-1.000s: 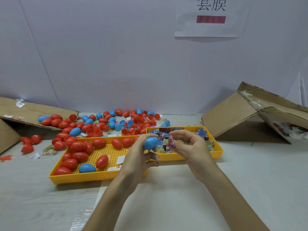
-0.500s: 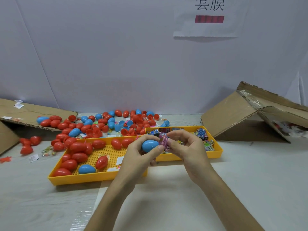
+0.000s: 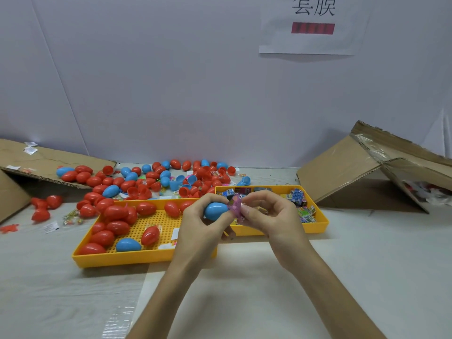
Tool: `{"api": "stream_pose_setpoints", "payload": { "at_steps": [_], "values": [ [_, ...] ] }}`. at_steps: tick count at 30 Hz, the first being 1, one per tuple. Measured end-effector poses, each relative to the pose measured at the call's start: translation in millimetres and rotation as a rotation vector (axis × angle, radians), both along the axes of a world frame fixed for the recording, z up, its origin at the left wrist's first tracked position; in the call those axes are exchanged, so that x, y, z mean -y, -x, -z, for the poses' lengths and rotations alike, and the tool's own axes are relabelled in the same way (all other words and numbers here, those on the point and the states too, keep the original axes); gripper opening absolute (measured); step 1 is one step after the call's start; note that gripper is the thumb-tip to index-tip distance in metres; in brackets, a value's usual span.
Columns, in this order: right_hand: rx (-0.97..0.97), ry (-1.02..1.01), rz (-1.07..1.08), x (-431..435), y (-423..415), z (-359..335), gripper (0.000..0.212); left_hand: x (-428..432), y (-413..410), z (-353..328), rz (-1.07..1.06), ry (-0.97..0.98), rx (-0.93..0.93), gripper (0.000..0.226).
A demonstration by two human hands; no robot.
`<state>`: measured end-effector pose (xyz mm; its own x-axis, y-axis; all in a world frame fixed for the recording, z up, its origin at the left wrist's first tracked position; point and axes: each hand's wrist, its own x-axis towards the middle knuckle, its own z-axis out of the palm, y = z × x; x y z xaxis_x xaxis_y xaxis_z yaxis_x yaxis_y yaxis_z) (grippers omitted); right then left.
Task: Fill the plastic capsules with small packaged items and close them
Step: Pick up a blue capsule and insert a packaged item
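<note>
Sign: a white paper sheet [image 3: 313, 42] on the wall, upper right, printed with the black characters "套膜"; the red bar under them is blurred.
Other print: the small packets [image 3: 297, 197] in the right tray carry bright print too small to read, and so do the white slips on the left cardboard.
Table [image 3: 367, 265]: a pale, whitish surface.
Room: plain pale wall panels [image 3: 171, 81] stand close behind the table. An opened cardboard box [image 3: 342, 167] lies at the right and a cardboard flap [image 3: 49, 160] at the left.
Left hand [image 3: 198, 228]: its fingers are curled round a blue capsule [image 3: 215, 210], held above the trays.
Right hand [image 3: 271, 216]: its fingers pinch a pink packaged item [image 3: 235, 204] against the capsule's right end.
Left yellow tray [image 3: 137, 259]: a perforated floor holding red capsules and one blue one.
Right yellow tray [image 3: 318, 225]: holds the packets.
Loose capsules [image 3: 156, 177]: red and blue, whole ones and halves, heaped behind the trays.
</note>
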<state>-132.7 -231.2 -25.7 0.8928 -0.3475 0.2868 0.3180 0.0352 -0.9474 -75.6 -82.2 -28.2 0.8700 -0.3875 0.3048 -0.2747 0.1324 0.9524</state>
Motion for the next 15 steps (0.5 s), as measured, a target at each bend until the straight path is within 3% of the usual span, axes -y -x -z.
{"api": "stream_pose_setpoints", "payload": {
  "at_steps": [6,15],
  "values": [
    [0.020,0.174,-0.052,-0.8,3.2,-3.1,0.025,-2.7,-1.9,0.0,0.029,0.032,-0.042,0.017],
    [0.012,0.213,-0.072,-1.9,3.9,-5.7,0.036,-1.9,-3.4,1.4,-0.022,0.057,-0.029,0.020]
  ]
}}
